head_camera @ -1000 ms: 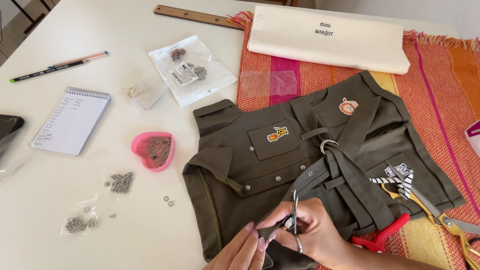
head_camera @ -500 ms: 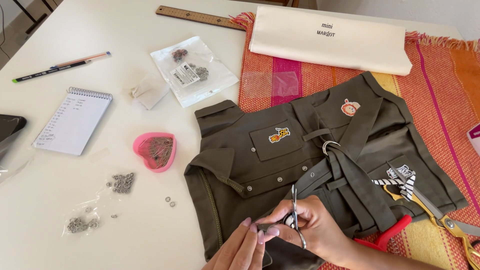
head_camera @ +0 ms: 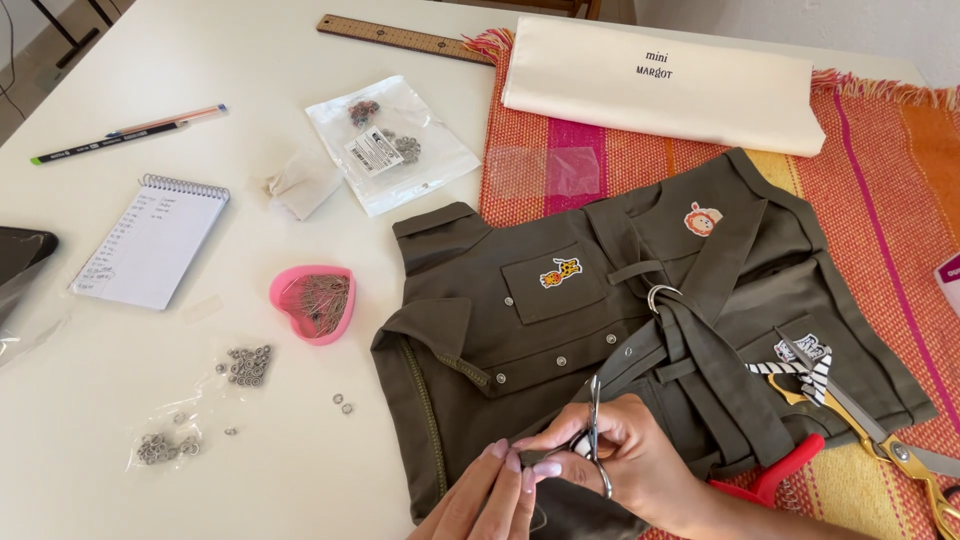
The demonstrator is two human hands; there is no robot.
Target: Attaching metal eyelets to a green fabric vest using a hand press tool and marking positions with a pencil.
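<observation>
The right hand (head_camera: 640, 470) grips small silver scissors (head_camera: 594, 425) at the olive jacket's (head_camera: 600, 340) lower hem; the left hand (head_camera: 480, 500) pinches the fabric beside them. A clear packet (head_camera: 395, 140) with a white label lies above, a cream pouch (head_camera: 660, 85) top right.

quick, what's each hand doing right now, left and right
Left hand: fingertips pinched on the olive jacket hem.
Right hand: closed around small silver scissors, blades pointing up.

I see a white table (head_camera: 250, 60) filling most of my view in soft, even daylight. A striped orange woven cloth (head_camera: 900, 200) covers its right side. Pale flooring (head_camera: 25, 75) and dark furniture legs (head_camera: 65, 25) show top left.
</observation>
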